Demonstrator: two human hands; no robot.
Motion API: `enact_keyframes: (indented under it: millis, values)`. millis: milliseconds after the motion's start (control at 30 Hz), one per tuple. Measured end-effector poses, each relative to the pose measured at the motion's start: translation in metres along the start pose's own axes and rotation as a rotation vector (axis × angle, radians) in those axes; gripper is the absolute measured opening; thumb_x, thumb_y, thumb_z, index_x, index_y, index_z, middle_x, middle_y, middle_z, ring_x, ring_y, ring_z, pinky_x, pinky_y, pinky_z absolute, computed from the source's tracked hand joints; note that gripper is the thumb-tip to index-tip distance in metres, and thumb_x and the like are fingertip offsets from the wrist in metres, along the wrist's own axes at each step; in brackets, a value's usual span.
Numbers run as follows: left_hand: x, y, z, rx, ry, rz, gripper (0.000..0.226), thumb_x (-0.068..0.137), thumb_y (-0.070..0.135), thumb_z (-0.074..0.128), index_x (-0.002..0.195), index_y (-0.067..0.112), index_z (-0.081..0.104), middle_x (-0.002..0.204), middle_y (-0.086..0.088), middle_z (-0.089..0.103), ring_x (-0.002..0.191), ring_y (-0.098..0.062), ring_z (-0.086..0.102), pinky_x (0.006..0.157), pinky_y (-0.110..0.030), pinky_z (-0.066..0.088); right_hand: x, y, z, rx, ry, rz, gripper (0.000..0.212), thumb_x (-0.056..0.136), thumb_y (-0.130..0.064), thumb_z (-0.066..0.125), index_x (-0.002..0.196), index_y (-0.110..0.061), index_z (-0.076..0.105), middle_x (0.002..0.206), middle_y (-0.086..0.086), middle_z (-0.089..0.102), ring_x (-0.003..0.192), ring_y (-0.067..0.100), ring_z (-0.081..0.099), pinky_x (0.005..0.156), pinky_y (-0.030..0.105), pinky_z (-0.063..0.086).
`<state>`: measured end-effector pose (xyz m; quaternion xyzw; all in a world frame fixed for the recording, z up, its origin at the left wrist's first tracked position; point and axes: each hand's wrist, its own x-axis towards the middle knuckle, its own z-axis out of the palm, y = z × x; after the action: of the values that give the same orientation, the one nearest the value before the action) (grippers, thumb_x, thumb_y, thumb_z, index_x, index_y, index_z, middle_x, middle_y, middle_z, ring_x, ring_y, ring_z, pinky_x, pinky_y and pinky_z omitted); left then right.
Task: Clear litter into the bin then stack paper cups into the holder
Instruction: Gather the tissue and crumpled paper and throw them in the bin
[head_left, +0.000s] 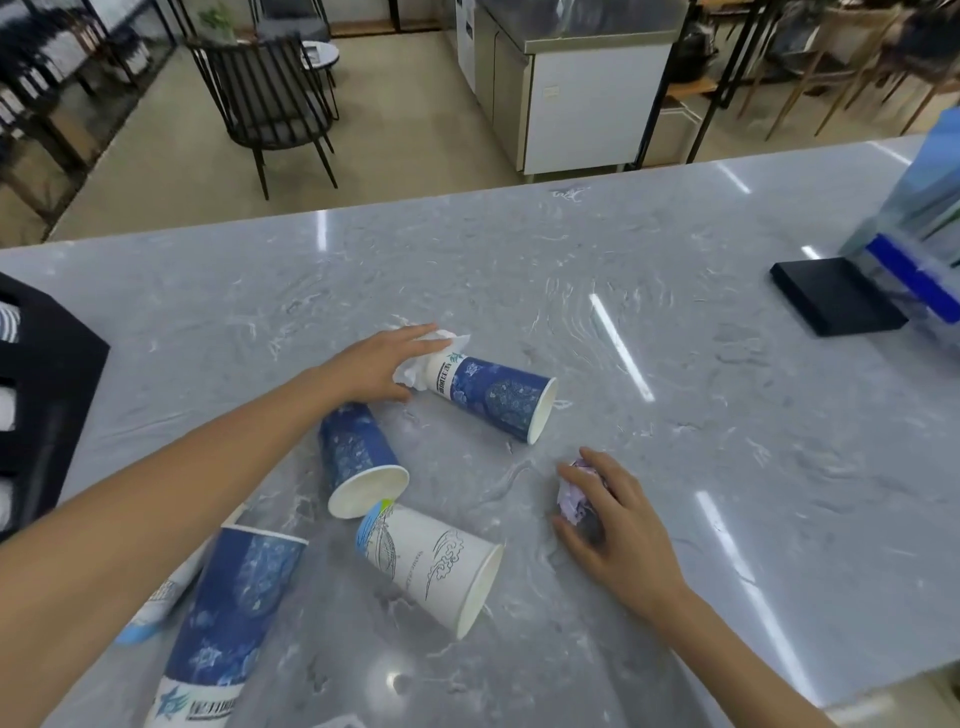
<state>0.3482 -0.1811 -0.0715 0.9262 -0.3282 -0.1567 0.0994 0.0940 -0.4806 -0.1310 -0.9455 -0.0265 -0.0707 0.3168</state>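
Several paper cups lie scattered on the grey marble counter (519, 249). One blue cup (493, 397) lies on its side at the centre, another blue cup (358, 457) lies below my left wrist, a white cup (431, 561) lies nearer me, and a blue cup (228, 623) is at the lower left. My left hand (379, 364) rests with straight fingers on a crumpled white tissue (421, 364) beside the centre cup. My right hand (613, 514) curls over a crumpled purple-white paper ball (571, 499).
A black cup holder (47, 395) with cups in its slots stands at the counter's left edge. A black flat box (836, 296) and a blue-and-clear container (919, 234) are at the right. Beyond the counter are a chair and a steel cabinet.
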Motion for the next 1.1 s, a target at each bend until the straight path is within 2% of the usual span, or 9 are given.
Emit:
enact_keyframes:
  millis: [133,333,467,533,600,700,833,967,1100]
  values:
    - [0.016,-0.011,0.007,-0.026,0.022,-0.038,0.087,0.084,0.021,0.079,0.156,0.028,0.031,0.166,-0.001,0.023,0.152,-0.022,0.025,0.122,-0.04,0.025,0.009,0.003,0.004,0.048,-0.017,0.011,0.047,0.089,-0.032,0.076,0.134,-0.027,0.061,0.152,-0.003,0.047,0.145,0.014,0.041,0.11,0.025,0.043]
    - [0.033,-0.024,0.012,-0.114,0.046,-0.116,0.064,0.084,0.03,0.079,0.142,0.02,0.055,0.16,-0.005,0.038,0.146,-0.025,0.037,0.121,-0.046,0.028,0.017,0.005,0.009,0.098,-0.023,0.034,0.045,0.09,-0.029,0.075,0.132,-0.028,0.062,0.151,-0.004,0.048,0.146,0.009,0.038,0.11,0.019,0.037]
    - [0.035,-0.025,0.011,-0.153,0.119,-0.135,0.042,0.077,0.03,0.083,0.114,0.016,0.069,0.122,-0.007,0.067,0.109,-0.026,0.063,0.095,-0.044,0.051,0.024,0.005,0.011,0.151,-0.011,0.04,0.042,0.088,-0.022,0.077,0.128,-0.026,0.065,0.147,-0.003,0.051,0.141,0.008,0.043,0.107,0.022,0.044]
    - [0.032,-0.027,0.01,-0.147,0.165,-0.154,0.033,0.075,0.029,0.083,0.102,0.016,0.068,0.104,-0.005,0.068,0.095,-0.026,0.064,0.083,-0.041,0.053,0.028,0.005,0.012,0.18,0.011,0.03,0.04,0.086,-0.016,0.078,0.125,-0.023,0.068,0.143,-0.001,0.053,0.136,0.013,0.05,0.104,0.03,0.05]
    - [0.026,-0.029,0.008,-0.155,0.201,-0.154,0.025,0.077,0.027,0.08,0.096,0.018,0.067,0.098,-0.002,0.068,0.091,-0.025,0.063,0.079,-0.039,0.053,0.031,0.004,0.014,0.199,0.026,0.015,0.039,0.085,-0.012,0.078,0.122,-0.021,0.07,0.14,0.001,0.055,0.131,0.017,0.053,0.102,0.034,0.052]
    - [0.014,-0.033,0.003,-0.219,0.253,-0.158,0.03,0.077,0.024,0.079,0.105,0.028,0.068,0.108,0.007,0.068,0.093,-0.017,0.061,0.079,-0.032,0.047,0.036,0.0,0.015,0.224,0.058,0.002,0.037,0.084,-0.011,0.079,0.119,-0.021,0.071,0.138,0.0,0.056,0.13,0.017,0.055,0.102,0.031,0.051]
    - [-0.021,-0.031,-0.016,-0.236,0.352,-0.175,0.043,0.08,0.027,0.079,0.12,0.032,0.067,0.124,0.008,0.067,0.099,-0.01,0.057,0.084,-0.026,0.043,0.033,-0.017,0.006,0.224,0.047,-0.051,0.041,0.085,-0.011,0.078,0.122,-0.025,0.069,0.137,-0.003,0.056,0.129,0.013,0.056,0.102,0.012,0.043]
    - [-0.044,-0.017,-0.025,-0.216,0.396,-0.164,0.044,0.082,0.027,0.078,0.124,0.033,0.067,0.116,0.003,0.067,0.096,-0.009,0.055,0.083,-0.024,0.041,0.03,-0.029,-0.001,0.212,0.029,-0.087,0.046,0.083,-0.007,0.078,0.123,-0.027,0.068,0.135,-0.003,0.056,0.126,0.011,0.057,0.097,0.007,0.041]
    - [-0.053,0.003,-0.023,-0.246,0.391,-0.152,0.041,0.083,0.024,0.078,0.122,0.029,0.069,0.11,0.003,0.066,0.101,-0.017,0.06,0.086,-0.03,0.046,0.026,-0.035,-0.007,0.254,0.051,-0.082,0.043,0.086,-0.012,0.077,0.123,-0.032,0.066,0.134,-0.006,0.055,0.124,0.005,0.055,0.093,0.008,0.045]
